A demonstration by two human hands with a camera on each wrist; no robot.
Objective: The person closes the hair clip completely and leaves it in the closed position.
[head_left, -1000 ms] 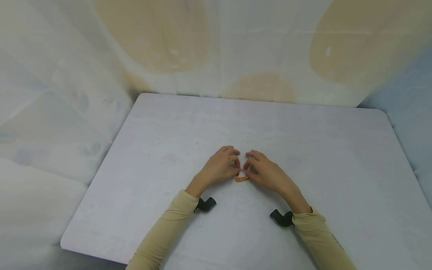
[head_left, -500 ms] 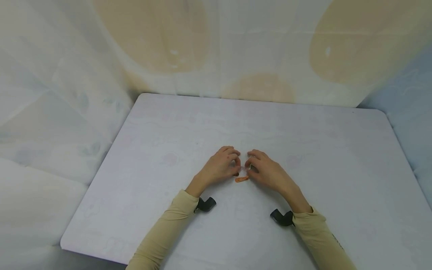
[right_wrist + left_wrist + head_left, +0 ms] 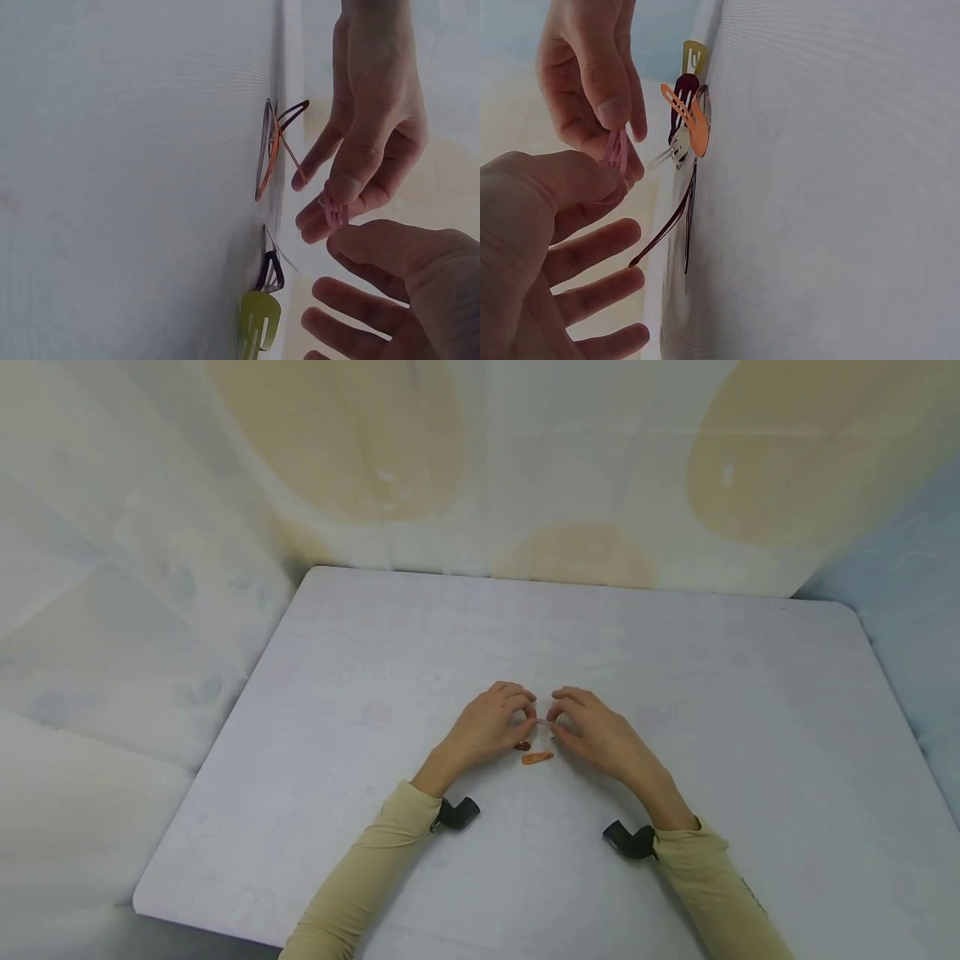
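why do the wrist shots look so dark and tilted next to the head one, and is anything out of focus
Head view: evenly lit and wide, bending the table edges; the clips are tiny. Left wrist view: rotated, dim, nearest left hand soft, orange clip sharp. Right wrist view: rotated too, greyish, pink clip slightly blurred between the fingertips.

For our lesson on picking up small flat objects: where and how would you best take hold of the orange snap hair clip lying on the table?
The orange snap hair clip lies flat on the table, clear of both hands. Probably best: come from above and pinch its two long edges near the middle. It is thin and flat, so a fingertip may need to tip one end up first. The dark red clip lies close beside it, so approach from the near side.
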